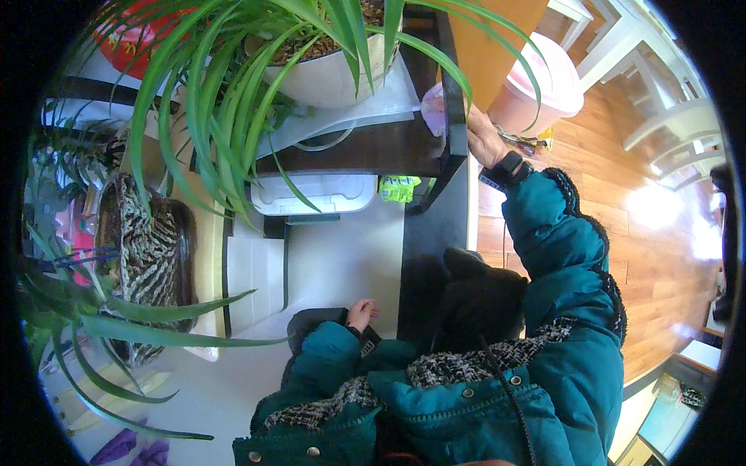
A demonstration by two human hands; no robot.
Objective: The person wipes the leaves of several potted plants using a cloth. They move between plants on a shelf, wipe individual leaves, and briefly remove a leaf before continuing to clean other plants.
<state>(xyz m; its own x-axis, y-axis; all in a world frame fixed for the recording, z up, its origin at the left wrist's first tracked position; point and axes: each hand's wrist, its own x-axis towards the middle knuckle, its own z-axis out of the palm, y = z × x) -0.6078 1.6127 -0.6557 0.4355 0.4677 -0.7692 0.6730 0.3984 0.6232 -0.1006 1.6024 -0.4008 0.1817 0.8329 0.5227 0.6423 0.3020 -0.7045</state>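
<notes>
My right hand (481, 135) reaches to the edge of a dark wooden shelf (402, 145), its fingers partly hidden behind the shelf's side rail, against a light purple cloth (433, 110). Beside the cloth, a spider plant in a white pot (326, 78) stands on a translucent plastic sheet (382, 108). My left hand (362, 314) is low near my body, fingers loosely curled, with nothing visible in it. Under the shelf are a white plastic tray (315, 195) and a green packet (398, 189).
A pink lidded bin (539, 81) stands on the wooden floor (594, 233) at the right, near white chairs (670, 128). Long leaves hang over the shelf. At the left are a striped ornamental stone (151, 250), a spiky-leaved plant (157, 335) and purple cloth (116, 447).
</notes>
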